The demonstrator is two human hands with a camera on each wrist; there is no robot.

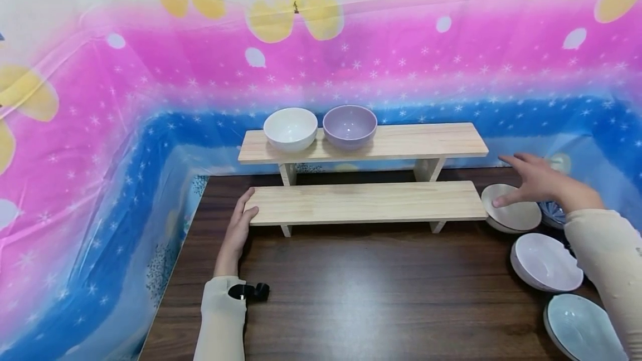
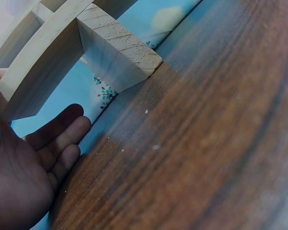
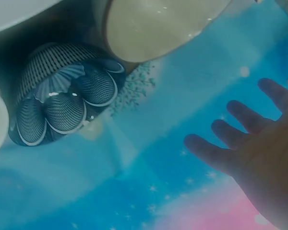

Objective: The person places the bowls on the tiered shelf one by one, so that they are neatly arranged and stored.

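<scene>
A two-tier wooden shelf (image 1: 361, 203) stands toward the back of the table. At the left end of its lower board, my left hand (image 1: 238, 232) grips the edge between thumb and forefinger; the other fingers stretch out below the board in the left wrist view. A white bowl (image 1: 290, 127) and a purple bowl (image 1: 350, 125) sit side by side on the upper board. My right hand (image 1: 539, 183) hovers with spread fingers over a cream bowl (image 1: 511, 213) at the shelf's right end, holding nothing. Close by is a blue patterned bowl (image 3: 65, 103), partly hidden in the head view.
Along the table's right side are a pale pink bowl (image 1: 546, 261) and a light blue bowl (image 1: 584, 327). Dark wood tabletop (image 1: 361, 294) stretches in front of the shelf. A colourful printed sheet (image 1: 391, 43) hangs behind and beside the table.
</scene>
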